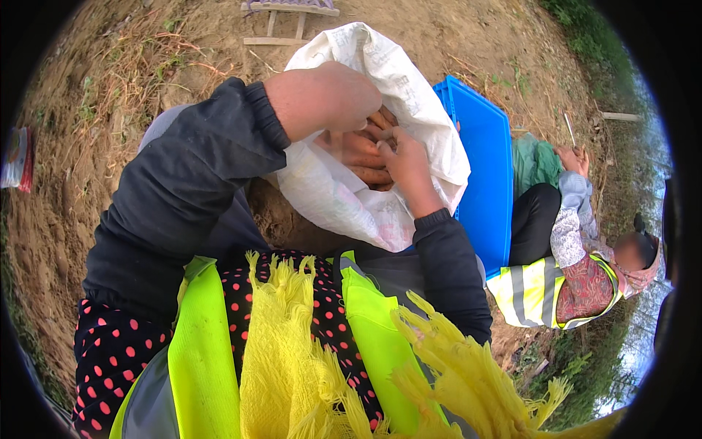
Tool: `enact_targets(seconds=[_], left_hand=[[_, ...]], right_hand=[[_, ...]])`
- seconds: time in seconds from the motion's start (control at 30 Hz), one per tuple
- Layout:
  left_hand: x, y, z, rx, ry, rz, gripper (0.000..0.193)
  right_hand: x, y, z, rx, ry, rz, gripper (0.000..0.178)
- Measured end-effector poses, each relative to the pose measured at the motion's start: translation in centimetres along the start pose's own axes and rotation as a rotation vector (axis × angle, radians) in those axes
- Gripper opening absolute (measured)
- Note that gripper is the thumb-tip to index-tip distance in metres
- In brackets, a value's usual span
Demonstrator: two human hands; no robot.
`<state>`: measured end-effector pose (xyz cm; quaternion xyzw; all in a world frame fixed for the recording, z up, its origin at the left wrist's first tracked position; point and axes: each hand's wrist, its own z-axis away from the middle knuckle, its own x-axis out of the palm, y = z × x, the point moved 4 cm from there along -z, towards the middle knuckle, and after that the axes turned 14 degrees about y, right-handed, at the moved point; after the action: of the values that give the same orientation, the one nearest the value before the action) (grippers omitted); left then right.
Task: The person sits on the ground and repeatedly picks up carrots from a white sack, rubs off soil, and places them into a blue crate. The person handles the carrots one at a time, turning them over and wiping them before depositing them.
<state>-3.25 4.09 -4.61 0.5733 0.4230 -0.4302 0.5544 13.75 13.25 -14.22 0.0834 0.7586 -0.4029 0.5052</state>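
A white woven sack [344, 197] lies open in front of me on bare soil, with orange-brown tubers [362, 157] showing in its mouth. My left hand [329, 99] grips the sack's upper edge and holds it open. Reaching into the opening, my right hand [404, 157] has its fingers on the tubers; whether it grasps one I cannot tell. Dark sleeves cover both my forearms.
A blue plastic crate [486, 168] stands right of the sack. Beyond it a seated person [570, 271] in a reflective vest holds a thin stick. Wooden slats [289, 22] lie at the top. Dry grass and dirt surround us. My yellow fringed scarf [292, 366] hangs below.
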Motion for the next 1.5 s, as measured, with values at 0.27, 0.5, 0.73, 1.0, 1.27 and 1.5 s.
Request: enact_targets(seconds=[0.27, 0.5, 0.73, 1.0, 1.27, 1.5], left_hand=[[0.1, -0.2, 0.3, 0.042, 0.067, 0.040, 0.015], [0.2, -0.2, 0.2, 0.030, 0.056, 0.046, 0.016], [0.3, -0.3, 0.3, 0.019, 0.068, 0.045, 0.017], [0.6, -0.4, 0.2, 0.053, 0.048, -0.003, 0.018], [0.3, 0.0, 0.4, 0.101, 0.080, -0.063, 0.017], [0.0, 0.4, 0.3, 0.120, -0.003, 0.037, 0.016]], right_hand=[[0.5, -0.8, 0.8, -0.094, -0.014, 0.370, 0.026], [1.0, -0.2, 0.6, -0.190, -0.015, 0.436, 0.034], [1.4, 0.0, 0.5, -0.278, 0.022, 0.476, 0.039], [0.9, -1.9, 0.2, -0.272, 0.015, 0.419, 0.022], [-10.3, -5.3, -2.5, -0.210, 0.436, -0.212, 0.008], [-14.2, 3.1, -6.1, 0.130, 0.591, -0.318, 0.035]])
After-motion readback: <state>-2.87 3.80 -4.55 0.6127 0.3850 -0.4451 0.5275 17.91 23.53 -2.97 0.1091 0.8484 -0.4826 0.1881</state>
